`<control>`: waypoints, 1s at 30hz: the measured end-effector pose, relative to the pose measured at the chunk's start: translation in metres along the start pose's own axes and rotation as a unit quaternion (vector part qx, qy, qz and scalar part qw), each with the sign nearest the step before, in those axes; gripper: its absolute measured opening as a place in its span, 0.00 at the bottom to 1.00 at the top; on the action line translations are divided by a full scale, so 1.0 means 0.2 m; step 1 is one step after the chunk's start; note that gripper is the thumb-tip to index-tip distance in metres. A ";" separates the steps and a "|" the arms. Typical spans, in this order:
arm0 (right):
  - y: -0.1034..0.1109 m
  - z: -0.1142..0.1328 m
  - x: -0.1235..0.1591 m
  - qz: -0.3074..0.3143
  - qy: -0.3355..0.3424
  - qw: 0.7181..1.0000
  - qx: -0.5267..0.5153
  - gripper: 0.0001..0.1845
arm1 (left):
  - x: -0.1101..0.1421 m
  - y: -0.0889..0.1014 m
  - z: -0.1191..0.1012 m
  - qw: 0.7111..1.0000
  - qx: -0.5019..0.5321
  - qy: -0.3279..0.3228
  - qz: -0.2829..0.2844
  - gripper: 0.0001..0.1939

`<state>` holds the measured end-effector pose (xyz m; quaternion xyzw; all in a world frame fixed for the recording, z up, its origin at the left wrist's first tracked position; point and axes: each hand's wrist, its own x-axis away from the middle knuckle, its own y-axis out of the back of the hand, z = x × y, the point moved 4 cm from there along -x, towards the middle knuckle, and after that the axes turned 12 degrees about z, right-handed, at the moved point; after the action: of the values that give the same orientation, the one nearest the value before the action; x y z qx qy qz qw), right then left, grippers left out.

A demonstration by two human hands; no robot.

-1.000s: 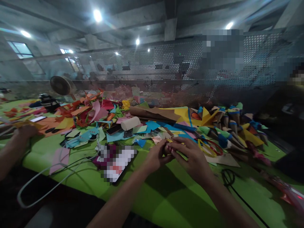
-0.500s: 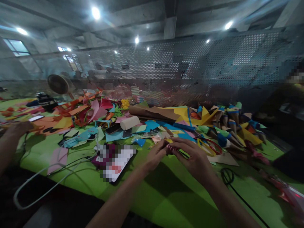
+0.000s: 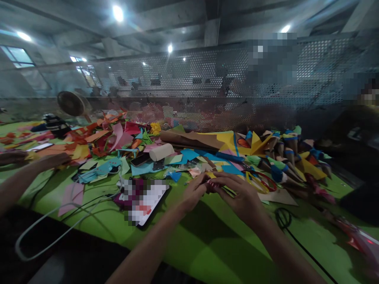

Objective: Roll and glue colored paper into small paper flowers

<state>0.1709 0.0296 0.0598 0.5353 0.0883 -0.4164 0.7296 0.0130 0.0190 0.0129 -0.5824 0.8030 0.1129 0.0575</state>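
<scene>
Fingers seem to hide the piece's long axis.

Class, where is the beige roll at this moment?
In the head view, the beige roll lies slightly left of centre, beyond the left hand and just in front of the brown paper.

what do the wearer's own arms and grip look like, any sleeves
The left forearm and right forearm show no sleeve, watch or bracelet. The left grip and right grip, both hands, are ungloved; fingernails are too blurred to describe.
</scene>
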 end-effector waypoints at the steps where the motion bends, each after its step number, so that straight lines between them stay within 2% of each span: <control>1: 0.00 0.00 0.00 -0.001 0.001 1.000 0.001 0.10 | 0.00 0.00 0.00 1.000 -0.004 -0.002 0.001 0.05; 13: 0.00 0.00 0.00 0.022 0.001 0.999 0.043 0.07 | 0.00 -0.03 0.03 1.000 -0.014 -0.005 0.024 0.07; 23: 0.00 -0.01 0.01 0.018 -0.004 0.999 0.031 0.08 | -0.01 -0.03 0.04 1.000 -0.014 0.005 0.026 0.07; 30: -0.01 -0.01 0.01 0.014 0.010 0.999 0.047 0.08 | 0.00 -0.03 0.04 0.999 0.008 -0.010 0.034 0.07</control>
<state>0.1724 0.0308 0.0567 0.5744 0.0689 -0.4046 0.7083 0.0195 0.0195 0.0054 -0.5532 0.8226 0.1138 0.0666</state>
